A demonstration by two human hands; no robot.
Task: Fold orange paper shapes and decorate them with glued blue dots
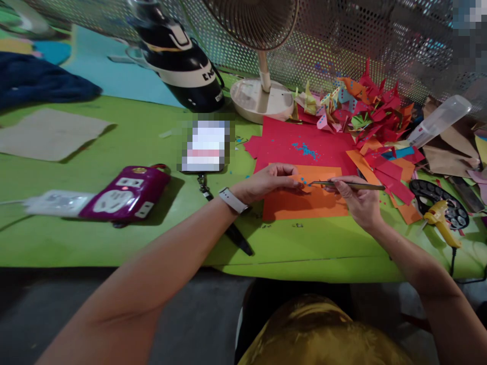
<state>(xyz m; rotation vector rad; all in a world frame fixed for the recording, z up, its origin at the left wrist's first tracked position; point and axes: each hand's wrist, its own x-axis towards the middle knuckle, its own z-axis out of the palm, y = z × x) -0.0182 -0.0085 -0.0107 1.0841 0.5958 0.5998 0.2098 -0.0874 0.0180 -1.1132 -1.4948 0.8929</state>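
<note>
Plain orange sheet (312,205), red beneath

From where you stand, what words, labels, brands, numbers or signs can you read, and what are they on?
"N": on the white band of the black bottle; neighbouring letters unclear.
Bottle's lower label: too small.
Phone screen: blurred.
Purple power strip, yellow mark: too small.

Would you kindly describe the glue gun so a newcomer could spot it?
On the green table, go right past the right hand. The glue gun lies by the black palette of round wells; its yellow body and black cord set it apart.
</note>
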